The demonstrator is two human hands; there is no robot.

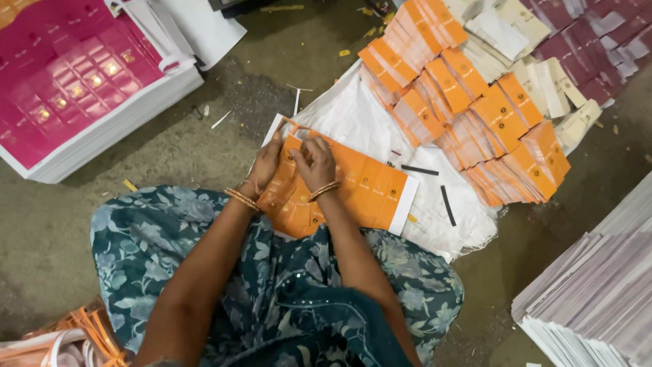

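Two hands, left hand and right hand, pinching one orange sheet (die-cut), on one white sack

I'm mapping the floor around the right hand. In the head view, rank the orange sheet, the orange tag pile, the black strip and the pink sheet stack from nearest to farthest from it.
From the right hand:
1. Orange sheet, under the hand, touching.
2. Black strip, on the white sack to the right.
3. Orange tag pile, upper right.
4. Pink sheet stack, far upper left.

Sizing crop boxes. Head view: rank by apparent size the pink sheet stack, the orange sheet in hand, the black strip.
1. pink sheet stack, though cut off by the frame
2. orange sheet
3. black strip
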